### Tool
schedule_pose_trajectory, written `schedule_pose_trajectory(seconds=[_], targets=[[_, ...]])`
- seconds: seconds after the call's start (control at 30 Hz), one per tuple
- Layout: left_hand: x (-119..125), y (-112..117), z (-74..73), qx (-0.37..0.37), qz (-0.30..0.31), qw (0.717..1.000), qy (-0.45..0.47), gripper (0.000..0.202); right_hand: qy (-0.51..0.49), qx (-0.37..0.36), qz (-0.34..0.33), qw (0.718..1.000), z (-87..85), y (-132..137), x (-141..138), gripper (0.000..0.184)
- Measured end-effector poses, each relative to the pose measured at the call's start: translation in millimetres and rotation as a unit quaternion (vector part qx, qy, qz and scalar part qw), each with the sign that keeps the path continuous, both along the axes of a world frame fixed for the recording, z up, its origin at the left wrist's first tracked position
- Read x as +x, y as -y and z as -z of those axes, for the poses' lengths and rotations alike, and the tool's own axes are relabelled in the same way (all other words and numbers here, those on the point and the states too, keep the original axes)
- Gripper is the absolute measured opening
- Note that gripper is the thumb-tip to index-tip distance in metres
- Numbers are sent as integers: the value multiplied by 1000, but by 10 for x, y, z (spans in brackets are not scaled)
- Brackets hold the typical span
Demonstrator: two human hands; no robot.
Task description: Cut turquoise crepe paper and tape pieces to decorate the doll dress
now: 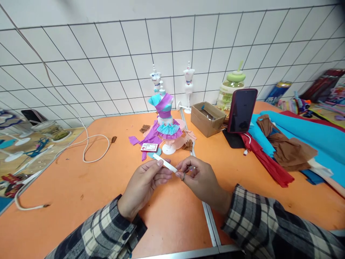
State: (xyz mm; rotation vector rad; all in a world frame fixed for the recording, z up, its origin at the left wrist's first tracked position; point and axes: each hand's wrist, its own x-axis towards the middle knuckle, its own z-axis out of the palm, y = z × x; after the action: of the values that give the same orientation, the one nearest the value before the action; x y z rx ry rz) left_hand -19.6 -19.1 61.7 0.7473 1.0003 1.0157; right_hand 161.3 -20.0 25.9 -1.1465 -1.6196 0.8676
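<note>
A narrow white strip (pixel 165 164) slants between my two hands, above the orange table. My left hand (pixel 147 180) grips its middle, thumb on top and fingers beneath. At the strip's lower right end, the fingertips of my right hand (pixel 198 176) pinch together; a ring is on one finger. Just beyond my hands stands a small dress form (pixel 165 108) in a turquoise and purple top and a ruffled skirt (pixel 169 130). A small white and red box (pixel 149 148) lies at its left. Purple fabric scraps (pixel 152 136) spread around the stand.
Behind are two more small mannequins (pixel 189 77), an open cardboard box (pixel 207 120), a green-lidded bottle (pixel 233 86) and a propped phone (pixel 242 109). Red, brown and blue fabric (pixel 299 140) is heaped at right. A white cable (pixel 86 144) crosses the left side of the orange table (pixel 105 194).
</note>
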Motion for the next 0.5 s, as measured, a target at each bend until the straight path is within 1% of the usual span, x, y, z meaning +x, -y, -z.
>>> schedule_pose_trajectory(seconds=[0.23, 0.3, 0.4, 0.5], targets=[[-22, -14, 35, 27, 16, 999, -24, 36, -22, 1, -10, 1000, -12, -3, 8, 10], [-25, -14, 39, 39, 21, 998, -37, 35, -7, 7, -5, 1000, -19, -6, 15, 10], [-29, -4, 54, 64, 36, 994, -77, 33, 35, 38, 6, 999, -32, -9, 34, 8], [-26, 14, 78, 72, 50, 990, -108, 32, 79, 54, 7, 995, -22, -14, 49, 6]])
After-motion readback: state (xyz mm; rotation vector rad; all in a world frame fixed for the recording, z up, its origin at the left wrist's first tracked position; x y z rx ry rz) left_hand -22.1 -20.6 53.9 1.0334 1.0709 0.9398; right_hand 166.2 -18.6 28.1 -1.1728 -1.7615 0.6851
